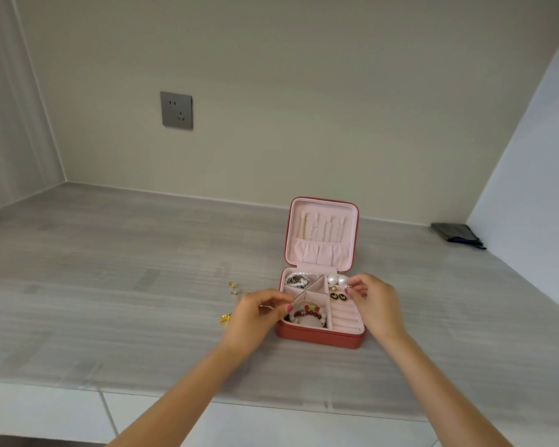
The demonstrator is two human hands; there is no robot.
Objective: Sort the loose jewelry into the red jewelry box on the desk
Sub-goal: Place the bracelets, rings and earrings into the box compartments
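Note:
The red jewelry box [320, 338] lies open on the desk, its pink lid upright with thin chains hanging in it. Inside are a beaded bracelet [307, 314], a pearl strand [299, 279], two big pearls [336, 280] and dark round earrings [338, 297]. My right hand [373, 301] hovers over the box's right side and pinches a small ring-like piece [348, 287] at the fingertips. My left hand [259, 312] is at the box's left edge, fingers curled; whether they pinch anything I cannot tell. Loose gold pieces [234, 288] and a gold item [225, 317] lie on the desk to the left.
The grey desk [142, 285] runs to walls at the back and both sides. A wall socket [176, 110] is on the back wall. A dark pouch [457, 235] lies in the far right corner. The desk's front edge is close below my forearms.

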